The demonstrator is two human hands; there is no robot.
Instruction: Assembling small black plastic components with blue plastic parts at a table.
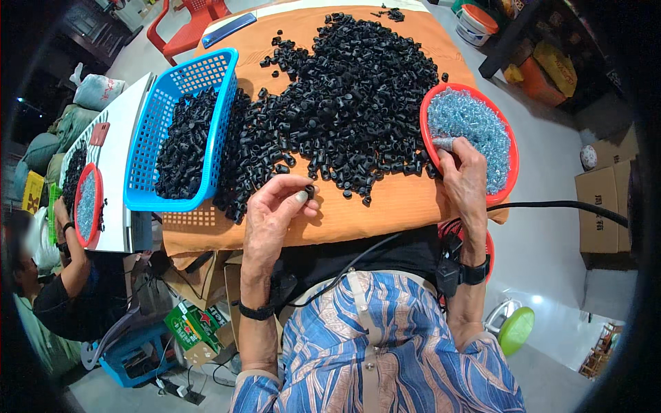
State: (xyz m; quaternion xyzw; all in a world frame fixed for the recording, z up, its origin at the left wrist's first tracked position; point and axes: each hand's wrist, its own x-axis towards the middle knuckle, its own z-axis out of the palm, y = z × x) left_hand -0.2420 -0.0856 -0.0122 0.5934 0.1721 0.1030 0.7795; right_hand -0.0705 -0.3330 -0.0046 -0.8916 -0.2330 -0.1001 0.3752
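Observation:
My left hand (275, 210) is over the near edge of the orange-covered table, pinching a small black plastic fitting (309, 191) between thumb and fingers. A large heap of similar black plastic fittings (365, 89) spreads across the table beyond it. My right hand (466, 172) is at the left rim of a red bowl (513, 148), its fingers curled. A greyish wrap (444, 143) covers one fingertip. Small clear bluish pieces (468, 113) fill the bowl. Whatever lies between the right fingertips is hidden or too small to make out.
Left of the heap stands a blue plastic basket (227, 124) partly filled with black fittings. Farther left, another person (65, 275) works at a white table (118, 165) with a second red bowl (98, 224). A black cable (564, 204) runs at right, near cardboard boxes (602, 203).

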